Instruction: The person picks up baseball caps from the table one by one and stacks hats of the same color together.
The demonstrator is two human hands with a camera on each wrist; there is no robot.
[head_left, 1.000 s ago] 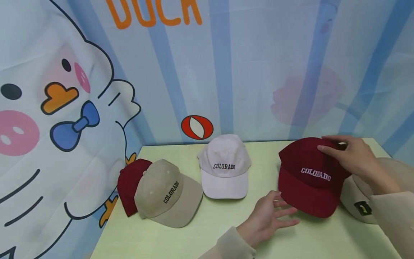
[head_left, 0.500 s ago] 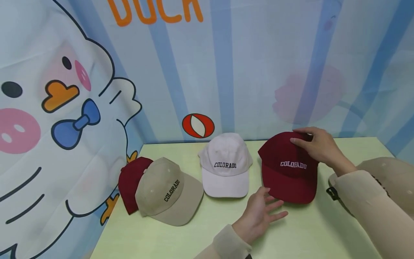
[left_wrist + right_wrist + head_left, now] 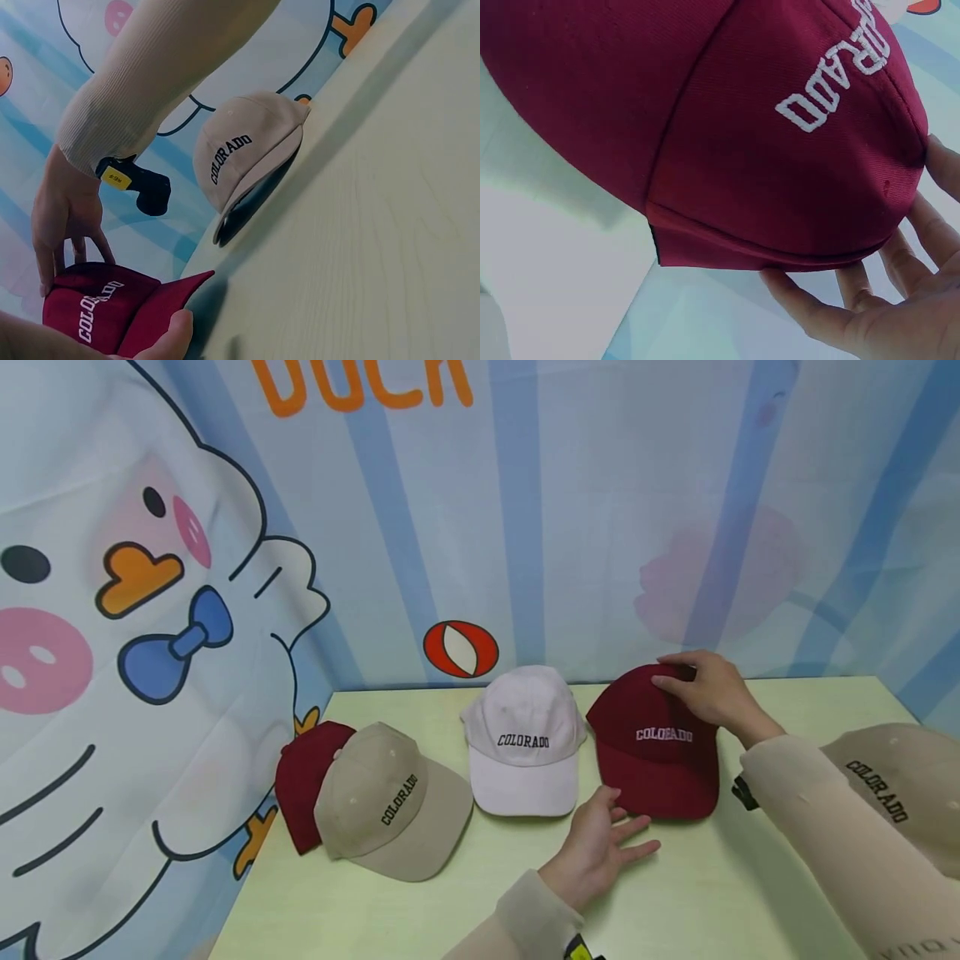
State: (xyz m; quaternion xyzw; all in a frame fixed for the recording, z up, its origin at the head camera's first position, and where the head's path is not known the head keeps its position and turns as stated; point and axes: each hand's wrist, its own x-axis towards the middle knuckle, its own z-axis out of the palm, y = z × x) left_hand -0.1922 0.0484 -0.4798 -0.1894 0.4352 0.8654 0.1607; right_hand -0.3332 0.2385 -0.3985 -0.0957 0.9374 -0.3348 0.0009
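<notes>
A dark red cap [image 3: 652, 777] with white COLORADO lettering stands to the right of the white cap [image 3: 525, 731], its brim pointing toward me. My right hand [image 3: 716, 693] grips its crown from the back right, thumb on the front and fingers behind. In the right wrist view, that hand's fingertips curl along the back edge of the red cap [image 3: 765, 157]. My left hand [image 3: 588, 847] is spread palm up just below the brim, fingers loosely extended. The left thumb [image 3: 174, 337] shows beside the brim in the left wrist view.
On the left of the pale table [image 3: 420, 922], a beige cap [image 3: 375, 802] overlaps another dark red cap [image 3: 303, 777]. Another beige cap [image 3: 915, 777] lies at the right edge, partly behind my right sleeve. A printed duck backdrop [image 3: 600, 510] rises behind the table.
My right hand has carried the dark red cap leftward from in front of the right beige cap to beside the white cap. My left hand has shifted slightly left, staying spread.
</notes>
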